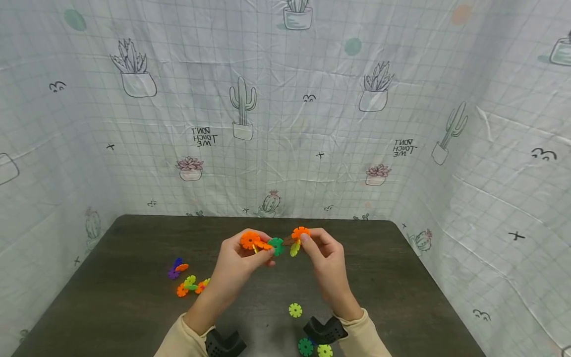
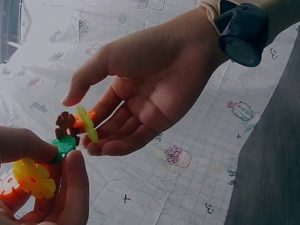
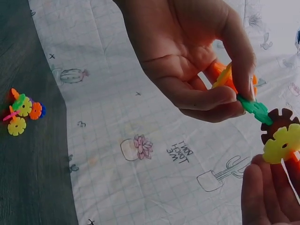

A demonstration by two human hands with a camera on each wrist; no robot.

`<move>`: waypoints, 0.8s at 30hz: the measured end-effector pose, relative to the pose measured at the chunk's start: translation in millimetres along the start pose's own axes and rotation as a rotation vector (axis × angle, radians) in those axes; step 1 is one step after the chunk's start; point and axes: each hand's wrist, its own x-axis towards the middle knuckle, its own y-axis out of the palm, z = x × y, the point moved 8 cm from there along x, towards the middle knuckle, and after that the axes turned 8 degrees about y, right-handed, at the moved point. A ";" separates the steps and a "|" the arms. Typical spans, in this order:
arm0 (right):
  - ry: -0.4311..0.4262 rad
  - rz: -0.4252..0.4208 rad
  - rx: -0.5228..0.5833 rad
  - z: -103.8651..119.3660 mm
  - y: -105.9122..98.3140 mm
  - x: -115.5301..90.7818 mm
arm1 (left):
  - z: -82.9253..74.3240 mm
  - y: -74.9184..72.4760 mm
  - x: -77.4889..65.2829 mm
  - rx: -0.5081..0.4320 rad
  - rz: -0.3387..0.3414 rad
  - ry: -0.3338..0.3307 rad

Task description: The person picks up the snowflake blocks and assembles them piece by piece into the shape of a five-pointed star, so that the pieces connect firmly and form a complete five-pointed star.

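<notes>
Small notched plastic discs, slotted into clusters, are between both hands. My left hand [image 1: 243, 265] pinches a green disc [image 1: 276, 246] between thumb and fingers. Orange discs [image 1: 251, 240] stick out above this thumb, and a yellow disc [image 2: 33, 179] shows beside them in the left wrist view. My right hand [image 1: 327, 263] holds a cluster of an orange disc [image 1: 301, 233], a yellow-green disc [image 1: 295, 248] and a brown disc [image 2: 67, 125]. The thumb overlaps the orange one, with curled fingers behind. The brown disc's edge meets the green disc between the hands.
On the dark table [image 1: 134, 317], a purple, blue and orange cluster [image 1: 175, 270] lies left, near a joined orange and green cluster [image 1: 190, 286]. A yellow-green disc [image 1: 295, 310] lies in front, with a dark green disc [image 1: 305, 347] nearer. A patterned curtain [image 1: 285, 109] surrounds the table.
</notes>
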 end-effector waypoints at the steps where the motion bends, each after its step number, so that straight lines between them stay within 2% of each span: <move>1: 0.009 0.012 0.006 -0.6 0.9 0.2 | -0.2 -0.1 0.2 0.003 0.000 0.001; 5: 0.041 0.043 -0.009 -1.4 1.9 0.9 | -1.7 -0.2 0.8 0.023 0.012 0.002; 11: 0.062 0.153 -0.068 1.7 5.4 3.6 | -2.7 -2.8 2.2 0.087 0.032 -0.008; 14: 0.065 0.183 -0.078 3.6 6.3 4.2 | -2.7 -3.2 1.7 0.096 0.047 -0.017; 24: 0.069 0.171 -0.075 3.2 7.6 5.8 | 0.1 -4.9 2.2 0.075 0.051 -0.039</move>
